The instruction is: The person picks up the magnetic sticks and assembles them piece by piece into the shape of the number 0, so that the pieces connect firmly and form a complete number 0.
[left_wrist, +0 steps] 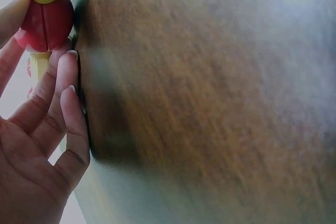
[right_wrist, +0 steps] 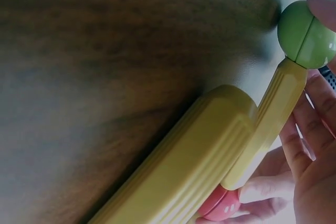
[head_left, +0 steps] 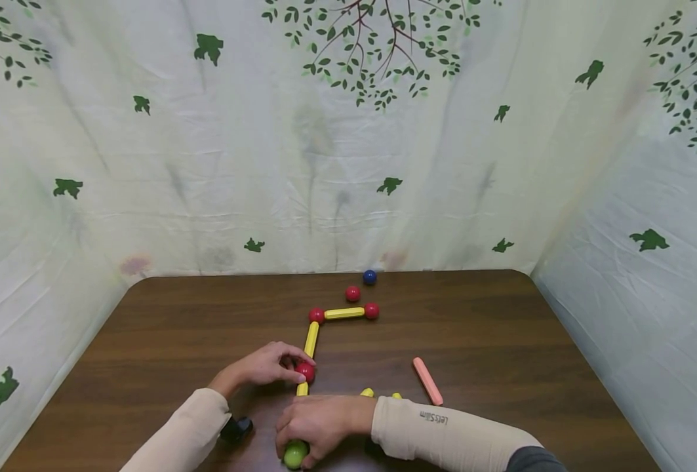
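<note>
My left hand pinches a red ball between thumb and fingers; in the left wrist view yellow rods meet this red ball on two sides. Below it, my right hand holds a green ball. A yellow rod runs between the green ball and the red ball, seen in the right wrist view. From the left hand's ball another yellow rod leads up to a red corner ball. There a further yellow rod reaches right to a red end ball.
A loose red ball and a blue ball lie at the table's far edge. To the right is a pink rod. Yellow pieces lie partly hidden behind the right forearm. Printed cloth walls enclose the wooden table.
</note>
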### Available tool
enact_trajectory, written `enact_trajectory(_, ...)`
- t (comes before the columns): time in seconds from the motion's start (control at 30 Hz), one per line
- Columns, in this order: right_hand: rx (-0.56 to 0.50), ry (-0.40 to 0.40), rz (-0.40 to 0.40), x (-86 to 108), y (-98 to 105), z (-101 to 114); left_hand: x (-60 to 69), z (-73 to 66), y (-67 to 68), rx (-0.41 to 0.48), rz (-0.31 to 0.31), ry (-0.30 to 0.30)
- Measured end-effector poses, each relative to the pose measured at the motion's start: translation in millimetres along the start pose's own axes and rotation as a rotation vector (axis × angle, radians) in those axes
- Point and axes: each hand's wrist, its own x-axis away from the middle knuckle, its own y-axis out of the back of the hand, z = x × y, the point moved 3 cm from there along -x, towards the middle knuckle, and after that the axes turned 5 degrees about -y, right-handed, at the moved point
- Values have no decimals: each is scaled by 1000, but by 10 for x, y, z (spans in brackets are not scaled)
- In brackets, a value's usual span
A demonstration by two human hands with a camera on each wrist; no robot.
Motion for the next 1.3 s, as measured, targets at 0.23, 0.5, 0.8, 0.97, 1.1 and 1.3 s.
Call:
enact_trajectory(0.23,21,-1,-19,11,-24,-7,3,2,-6,-6,-3,-26)
enact_trajectory(0.5,22,-46,-103,139,30,6,-13,29,-16,-3,8,-19)
enact_trajectory(0.8,-200,-111,-187,416,44,-217,-22,40,8,-12,15,-7)
enact_trajectory(0.97,-359,-190,-221,563,6,-364,-19,48,10,-13,17,-2)
enact_trajectory(1.1,-452,-262,-237,674,-18,-473,-23,39,13,-16,16,-2)
enact_trajectory(1.3,-520,-354,-188,785,-67,-576,-34,48,8,-24,17,22)
